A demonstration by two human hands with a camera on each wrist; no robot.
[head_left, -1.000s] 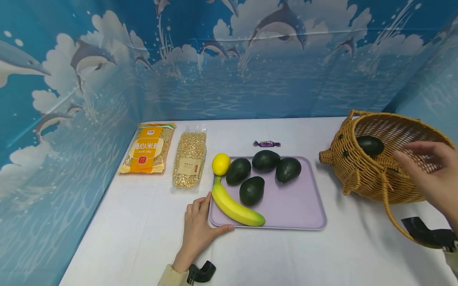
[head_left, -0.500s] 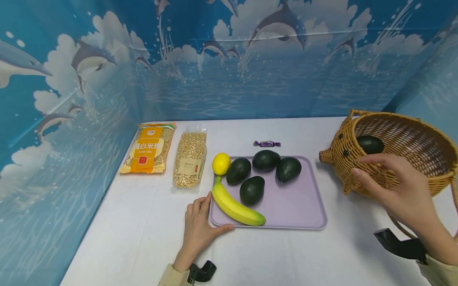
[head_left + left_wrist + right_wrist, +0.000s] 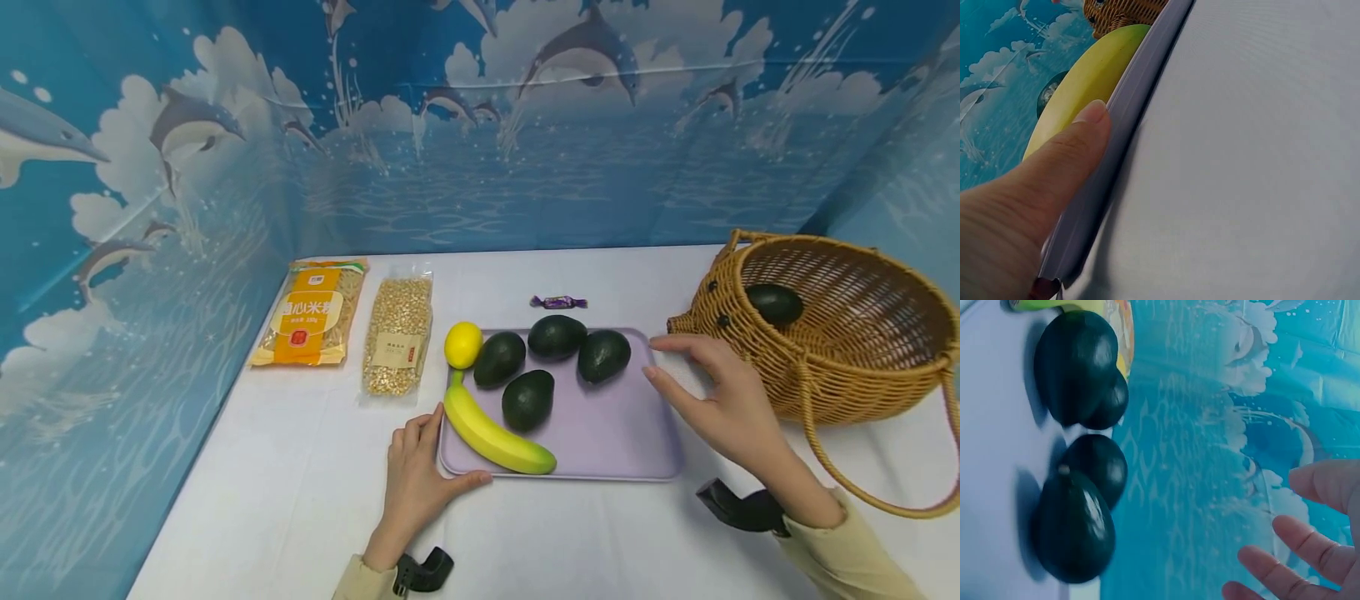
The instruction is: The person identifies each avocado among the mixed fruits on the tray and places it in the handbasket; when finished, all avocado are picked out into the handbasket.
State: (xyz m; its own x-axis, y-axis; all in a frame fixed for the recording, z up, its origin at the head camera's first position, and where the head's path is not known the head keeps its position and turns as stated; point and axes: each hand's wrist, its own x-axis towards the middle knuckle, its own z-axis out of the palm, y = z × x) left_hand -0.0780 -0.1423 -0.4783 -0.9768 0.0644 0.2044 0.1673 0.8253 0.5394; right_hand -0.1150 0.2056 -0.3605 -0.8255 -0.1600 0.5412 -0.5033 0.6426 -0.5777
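Note:
At the lower left corner of the lilac tray (image 3: 615,442), my left hand (image 3: 420,475) rests with thumb and fingers spread along its rim. The left wrist view shows the thumb (image 3: 1079,144) against that rim, beside a banana (image 3: 1091,75). My right hand (image 3: 720,400) hovers near the tray's right edge, thumb and fingers apart, holding nothing. On the tray lie several dark green avocados (image 3: 603,356), the banana (image 3: 491,433) and a lemon (image 3: 463,344). Another avocado (image 3: 774,305) sits inside a wicker basket (image 3: 847,392) on the right.
Left of the tray lie an orange-labelled food bag (image 3: 309,312) and a clear bag of yellow grains (image 3: 397,333). A purple-wrapped candy (image 3: 558,302) lies behind the tray. The basket's rope handle (image 3: 885,504) hangs toward the front. A dolphin-printed curtain (image 3: 465,167) stands behind.
My right hand has moved left, from over the basket to the tray's right edge. My left hand and the fruit have stayed where they were.

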